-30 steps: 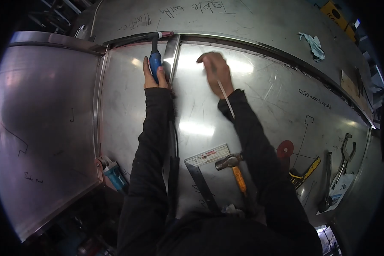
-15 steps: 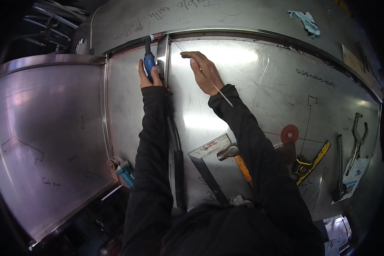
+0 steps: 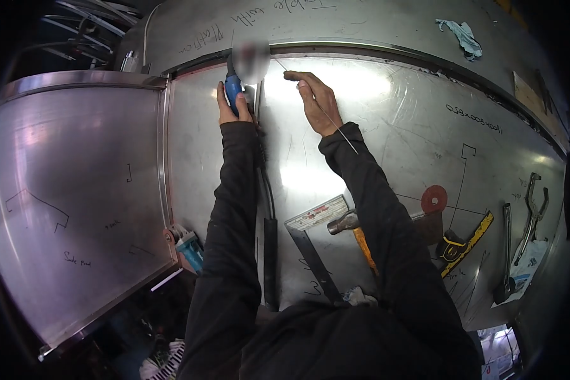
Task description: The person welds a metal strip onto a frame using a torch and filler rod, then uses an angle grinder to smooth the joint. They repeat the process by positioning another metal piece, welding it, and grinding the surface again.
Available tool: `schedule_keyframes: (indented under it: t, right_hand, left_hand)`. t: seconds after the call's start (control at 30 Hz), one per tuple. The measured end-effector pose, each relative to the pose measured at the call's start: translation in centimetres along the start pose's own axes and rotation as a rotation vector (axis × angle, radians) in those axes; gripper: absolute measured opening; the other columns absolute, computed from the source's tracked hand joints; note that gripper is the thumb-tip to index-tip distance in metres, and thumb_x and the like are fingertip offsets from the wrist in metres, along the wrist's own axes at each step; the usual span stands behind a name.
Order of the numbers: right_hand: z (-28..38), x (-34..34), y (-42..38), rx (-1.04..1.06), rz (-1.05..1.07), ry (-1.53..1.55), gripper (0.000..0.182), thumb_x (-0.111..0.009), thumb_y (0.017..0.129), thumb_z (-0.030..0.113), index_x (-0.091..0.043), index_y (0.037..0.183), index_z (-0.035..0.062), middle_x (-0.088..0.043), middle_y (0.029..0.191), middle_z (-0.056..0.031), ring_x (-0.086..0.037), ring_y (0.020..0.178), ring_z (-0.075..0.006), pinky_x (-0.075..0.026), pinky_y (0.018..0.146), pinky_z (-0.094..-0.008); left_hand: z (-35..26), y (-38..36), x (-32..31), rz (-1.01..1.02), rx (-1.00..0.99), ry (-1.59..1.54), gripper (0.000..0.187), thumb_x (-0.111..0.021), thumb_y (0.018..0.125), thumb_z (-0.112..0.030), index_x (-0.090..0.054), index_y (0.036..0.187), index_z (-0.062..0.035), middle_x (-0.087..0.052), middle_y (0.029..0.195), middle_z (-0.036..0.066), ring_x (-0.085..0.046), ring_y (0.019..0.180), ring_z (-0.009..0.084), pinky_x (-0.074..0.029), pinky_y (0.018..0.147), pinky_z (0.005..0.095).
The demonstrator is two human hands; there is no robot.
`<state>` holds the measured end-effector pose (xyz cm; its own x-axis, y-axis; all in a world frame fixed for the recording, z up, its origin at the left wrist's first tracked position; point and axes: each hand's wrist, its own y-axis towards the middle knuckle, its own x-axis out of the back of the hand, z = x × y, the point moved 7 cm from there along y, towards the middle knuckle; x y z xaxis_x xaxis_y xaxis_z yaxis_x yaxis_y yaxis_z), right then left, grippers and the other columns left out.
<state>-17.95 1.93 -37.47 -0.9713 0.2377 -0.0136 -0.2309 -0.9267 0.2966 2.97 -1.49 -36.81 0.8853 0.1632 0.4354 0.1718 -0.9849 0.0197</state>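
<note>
My left hand [image 3: 228, 114] is closed around the blue handle of a TIG welding torch [image 3: 234, 88], which points toward a long metal edge at the back. A pale, blurred glow [image 3: 252, 61] covers the torch tip and the joint there. To the right, my right hand [image 3: 320, 106] pinches a thin filler rod [image 3: 345, 137]. One end of the rod slants toward the glow, and the other passes over my wrist. A black torch cable [image 3: 270, 253] runs down from the left hand along the steel sheet.
On the steel sheet [image 3: 399, 158] lie a try square [image 3: 315, 266], a hammer [image 3: 364, 249], a red disc [image 3: 434, 199], a tape measure [image 3: 451, 246] and locking pliers [image 3: 531, 218]. An angle grinder [image 3: 190, 251] rests left of my arm. A cloth [image 3: 461, 39] lies at the back.
A pale, blurred glow has appeared at the torch tip. The whole view has shifted slightly, so the hands and the tools sit a little farther right. Both grips look the same.
</note>
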Motion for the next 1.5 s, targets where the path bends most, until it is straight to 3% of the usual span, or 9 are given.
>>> schedule_keyframes:
  t: [0.53, 0.63, 0.7, 0.73, 0.77, 0.83, 1.2, 1.3, 1.5]
  right_hand:
    - [-0.7, -0.2, 0.0, -0.032, 0.008, -0.015, 0.041, -0.037, 0.096, 0.026, -0.06, 0.117, 0.0001, -0.063, 0.114, -0.0156, -0.061, 0.102, -0.0255, -0.047, 0.091, -0.0346]
    - [-0.7, -0.1, -0.1, -0.04, -0.008, 0.02, 0.038, -0.038, 0.096, 0.023, -0.061, 0.117, 0.0004, -0.064, 0.113, -0.0153, -0.061, 0.102, -0.0244, -0.046, 0.09, -0.0341]
    - [-2.2, -0.4, -0.5, -0.145, 0.029, -0.038, 0.037, -0.039, 0.096, 0.021, -0.061, 0.117, 0.0004, -0.064, 0.112, -0.0151, -0.061, 0.102, -0.0239, -0.046, 0.09, -0.0344]
    - [-2.7, -0.6, -0.6, -0.25, 0.065, -0.098, 0.036, -0.039, 0.095, 0.02, -0.061, 0.117, 0.0003, -0.064, 0.112, -0.0149, -0.061, 0.102, -0.0235, -0.046, 0.089, -0.0347]
    - [-1.3, -0.4, -0.2, -0.067, 0.025, -0.044, 0.035, -0.04, 0.095, 0.018, -0.061, 0.117, -0.0003, -0.064, 0.111, -0.015, -0.061, 0.1, -0.0236, -0.047, 0.089, -0.0353]
    - [-0.4, -0.3, 0.0, -0.02, -0.007, -0.021, 0.036, -0.04, 0.096, 0.02, -0.061, 0.116, -0.0009, -0.064, 0.112, -0.0164, -0.061, 0.103, -0.0264, -0.046, 0.091, -0.0348]
    - [0.3, -0.3, -0.1, -0.022, 0.015, -0.05, 0.034, -0.043, 0.095, 0.02, -0.06, 0.115, -0.0022, -0.062, 0.113, -0.0211, -0.059, 0.106, -0.0342, -0.045, 0.093, -0.0371]
    - [-1.5, -0.7, -0.6, -0.235, 0.104, -0.111, 0.034, -0.045, 0.095, 0.022, -0.06, 0.115, -0.0006, -0.062, 0.114, -0.0209, -0.059, 0.106, -0.0352, -0.046, 0.093, -0.0382]
    - [0.3, -0.7, -0.1, -0.008, 0.052, -0.071, 0.035, -0.042, 0.096, 0.021, -0.059, 0.118, -0.0016, -0.061, 0.115, -0.0222, -0.058, 0.108, -0.036, -0.045, 0.095, -0.0383]
  left_hand:
    - [-0.1, 0.2, 0.2, -0.006, -0.054, 0.064, 0.055, -0.049, 0.094, -0.027, -0.03, 0.144, -0.0152, -0.056, 0.061, 0.008, -0.051, 0.04, 0.0139, -0.044, 0.039, 0.03]
    - [0.9, 0.6, 0.1, 0.021, 0.028, 0.043, 0.055, -0.05, 0.094, -0.026, -0.03, 0.144, -0.0157, -0.059, 0.071, 0.011, -0.055, 0.047, 0.0134, -0.044, 0.038, 0.0298]
    - [5.3, 2.1, -0.2, -0.003, 0.224, -0.459, 0.054, -0.049, 0.094, -0.024, -0.03, 0.144, -0.0158, -0.062, 0.087, 0.015, -0.06, 0.057, 0.0149, -0.048, 0.043, 0.0315]
    - [5.1, 1.9, 0.0, -0.035, 0.108, -0.456, 0.055, -0.049, 0.094, -0.026, -0.031, 0.144, -0.0152, -0.062, 0.092, 0.017, -0.061, 0.06, 0.0171, -0.049, 0.049, 0.0326]
    - [4.9, 1.6, 0.1, -0.068, -0.008, -0.452, 0.055, -0.049, 0.093, -0.028, -0.031, 0.144, -0.0147, -0.062, 0.097, 0.019, -0.062, 0.064, 0.0193, -0.051, 0.054, 0.0337]
    - [1.3, 0.6, 0.6, -0.026, -0.035, 0.138, 0.059, -0.051, 0.092, -0.032, -0.03, 0.144, -0.0135, -0.063, 0.085, 0.019, -0.06, 0.056, 0.0202, -0.049, 0.054, 0.0331]
    - [0.1, 0.1, 0.2, 0.02, 0.022, 0.089, 0.057, -0.051, 0.093, -0.029, -0.028, 0.145, -0.0151, -0.061, 0.072, 0.011, -0.057, 0.05, 0.015, -0.048, 0.046, 0.0315]
    - [0.5, -0.3, -0.1, 0.033, 0.03, -0.039, 0.057, -0.051, 0.094, -0.028, -0.029, 0.144, -0.0155, -0.061, 0.072, 0.01, -0.057, 0.052, 0.0138, -0.047, 0.045, 0.0304]
    - [1.2, 0.8, 0.6, -0.059, -0.105, 0.136, 0.058, -0.051, 0.093, -0.033, -0.03, 0.144, -0.0142, -0.061, 0.071, 0.013, -0.057, 0.05, 0.0166, -0.046, 0.046, 0.031]
